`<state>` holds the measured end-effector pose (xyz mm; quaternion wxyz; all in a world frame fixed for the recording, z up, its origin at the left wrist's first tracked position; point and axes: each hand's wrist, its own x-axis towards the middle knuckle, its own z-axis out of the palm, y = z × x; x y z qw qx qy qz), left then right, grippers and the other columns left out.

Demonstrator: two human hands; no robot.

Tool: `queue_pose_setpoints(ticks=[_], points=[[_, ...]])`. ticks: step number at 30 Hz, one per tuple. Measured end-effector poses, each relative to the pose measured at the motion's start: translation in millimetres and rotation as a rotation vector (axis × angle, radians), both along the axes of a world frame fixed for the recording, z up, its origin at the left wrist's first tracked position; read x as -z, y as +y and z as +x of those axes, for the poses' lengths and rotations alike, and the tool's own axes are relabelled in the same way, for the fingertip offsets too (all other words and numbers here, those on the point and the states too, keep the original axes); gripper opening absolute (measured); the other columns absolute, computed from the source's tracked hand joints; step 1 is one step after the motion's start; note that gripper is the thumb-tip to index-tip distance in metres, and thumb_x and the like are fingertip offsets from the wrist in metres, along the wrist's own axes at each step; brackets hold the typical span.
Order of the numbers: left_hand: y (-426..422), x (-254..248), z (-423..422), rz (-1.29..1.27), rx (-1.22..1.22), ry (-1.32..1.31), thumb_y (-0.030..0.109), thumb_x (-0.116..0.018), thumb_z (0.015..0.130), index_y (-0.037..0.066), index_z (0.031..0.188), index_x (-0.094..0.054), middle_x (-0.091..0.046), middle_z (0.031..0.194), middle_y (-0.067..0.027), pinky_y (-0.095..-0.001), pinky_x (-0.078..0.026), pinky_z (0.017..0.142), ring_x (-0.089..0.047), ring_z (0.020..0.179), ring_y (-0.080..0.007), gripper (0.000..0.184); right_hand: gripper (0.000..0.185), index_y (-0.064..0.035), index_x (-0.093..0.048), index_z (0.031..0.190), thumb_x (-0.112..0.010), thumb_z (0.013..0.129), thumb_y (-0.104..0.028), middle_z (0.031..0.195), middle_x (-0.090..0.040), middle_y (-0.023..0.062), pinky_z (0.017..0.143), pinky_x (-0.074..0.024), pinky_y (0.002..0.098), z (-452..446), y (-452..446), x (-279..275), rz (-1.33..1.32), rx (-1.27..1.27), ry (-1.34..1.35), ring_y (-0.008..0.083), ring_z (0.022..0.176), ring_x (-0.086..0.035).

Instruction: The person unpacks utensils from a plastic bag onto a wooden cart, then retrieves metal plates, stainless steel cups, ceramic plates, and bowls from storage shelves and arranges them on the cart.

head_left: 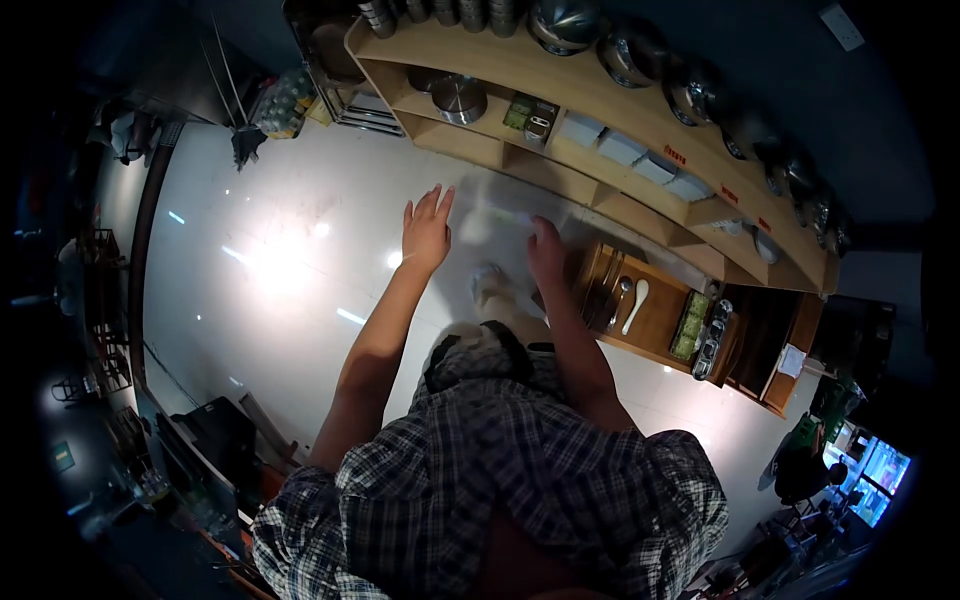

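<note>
I'm viewing an open-topped wooden box (660, 332) sitting on the right, near the right hand (545, 252). Inside, a white spoon (635, 307) and a metal spoon (625, 285) are lying side by side, bowls pointing far; green containers (690, 325) and shiny metal containers (712, 340) are lining its right part. The outstretched left hand (428, 235) is hovering.

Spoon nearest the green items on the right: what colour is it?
The spoon is white; it shows in the head view.

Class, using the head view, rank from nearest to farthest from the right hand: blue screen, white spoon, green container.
1. White spoon: in the wooden drawer, lower right of the right hand.
2. Green container: same drawer, farther right.
3. Blue screen: far off at lower right.
</note>
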<state>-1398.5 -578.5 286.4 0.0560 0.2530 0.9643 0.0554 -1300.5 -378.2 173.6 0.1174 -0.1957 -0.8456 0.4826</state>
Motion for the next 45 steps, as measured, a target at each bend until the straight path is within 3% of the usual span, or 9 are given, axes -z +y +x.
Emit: queue_pose_setpoints(ticks=[6, 12, 15, 23, 27, 33, 36, 42, 45], points=[[-24, 20, -54, -0.006, -0.042, -0.011, 0.0, -0.053, 0.076, 0.015, 0.146, -0.029, -0.035, 0.147, -0.0116, -0.0517, -0.024, 0.11, -0.035, 0.134, -0.0262, 0.076, 0.044, -0.0032, -0.058, 0.118, -0.053, 0.075, 0.003, 0.119, -0.059, 0.0184, 0.098, -0.0437, 0.0419, -74, -23, -9, 0.087, 0.0, 0.033, 0.0343, 0.111, -0.055], [-59, 54, -120, -0.048, 0.063, -0.042, 0.005, -0.054, 0.074, 0.015, 0.146, -0.029, -0.029, 0.149, -0.0122, -0.0557, -0.022, 0.11, -0.03, 0.137, -0.0294, 0.077, 0.05, 0.0007, -0.055, 0.122, -0.054, 0.073, 0.002, 0.122, -0.057, 0.0221, 0.099, -0.0426, 0.0434, -123, -47, 7, 0.185, -0.012, 0.064, 0.0379, 0.115, -0.052], [-69, 66, -159, -0.064, 0.103, -0.038, 0.006, -0.055, 0.075, 0.016, 0.145, -0.031, -0.03, 0.149, -0.0117, -0.056, -0.022, 0.11, -0.03, 0.137, -0.0297, 0.075, 0.059, -0.0019, -0.049, 0.13, -0.061, 0.072, -0.002, 0.131, -0.051, 0.0209, 0.104, -0.0388, 0.0439, -154, -59, 22, 0.238, -0.016, -0.011, 0.0388, 0.122, -0.046], [-97, 107, -231, -0.03, 0.141, -0.022, 0.009, -0.057, 0.076, 0.017, 0.137, -0.045, -0.031, 0.148, -0.0082, -0.0562, -0.022, 0.11, -0.029, 0.137, -0.0283, 0.062, 0.069, -0.0045, -0.043, 0.135, -0.065, 0.07, -0.006, 0.136, -0.045, 0.0196, 0.105, -0.0349, 0.047, -244, -101, 66, 0.368, -0.04, -0.152, 0.0407, 0.126, -0.041], [-106, 155, -250, -0.037, 0.147, 0.009, 0.009, -0.058, 0.077, 0.019, 0.133, -0.049, -0.033, 0.148, -0.0041, -0.0558, -0.022, 0.11, -0.028, 0.137, -0.0279, 0.058, 0.072, -0.0096, -0.036, 0.141, -0.064, 0.075, -0.013, 0.146, -0.034, 0.0157, 0.107, -0.029, 0.0513, -279, -103, 100, 0.42, -0.13, -0.259, 0.0367, 0.134, -0.032], [-104, 257, -271, 0.165, 0.079, 0.048, 0.004, -0.058, 0.075, 0.018, 0.127, -0.055, -0.036, 0.145, -0.0051, -0.0569, -0.022, 0.11, -0.031, 0.135, -0.0289, 0.054, 0.068, -0.0091, -0.039, 0.139, -0.064, 0.075, -0.013, 0.144, -0.036, 0.0158, 0.108, -0.0268, 0.0537, -314, -100, 185, 0.452, -0.087, -0.202, 0.0366, 0.134, -0.032], [-110, 308, -291, 0.202, 0.192, 0.044, -0.001, -0.055, 0.076, 0.014, 0.122, -0.06, -0.041, 0.143, -0.0061, -0.0564, -0.022, 0.11, -0.033, 0.134, -0.031, 0.048, 0.064, -0.0082, -0.043, 0.136, -0.064, 0.075, -0.012, 0.143, -0.038, 0.016, 0.109, -0.0259, 0.0546, -338, -104, 229, 0.541, -0.048, -0.074, 0.037, 0.134, -0.032], [-109, 399, -324, 0.419, 0.287, 0.12, -0.006, -0.055, 0.072, 0.014, 0.113, -0.065, -0.048, 0.137, -0.0043, -0.0553, -0.023, 0.11, -0.036, 0.132, -0.031, 0.046, 0.058, -0.007, -0.045, 0.134, -0.059, 0.077, -0.007, 0.141, -0.04, 0.0156, 0.11, -0.0237, 0.0544, -397, -122, 269, 0.674, -0.032, 0.133, 0.036, 0.133, -0.034], [-115, 439, -339, 0.42, 0.343, 0.195, -0.001, -0.056, 0.072, 0.015, 0.115, -0.062, -0.046, 0.138, -0.0037, -0.0556, -0.023, 0.11, -0.037, 0.131, -0.0298, 0.046, 0.056, -0.0076, -0.047, 0.132, -0.06, 0.078, -0.014, 0.139, -0.043, 0.0131, 0.111, -0.0231, 0.0536, -426, -117, 289, 0.801, 0.041, 0.142, 0.0308, 0.133, -0.036]])
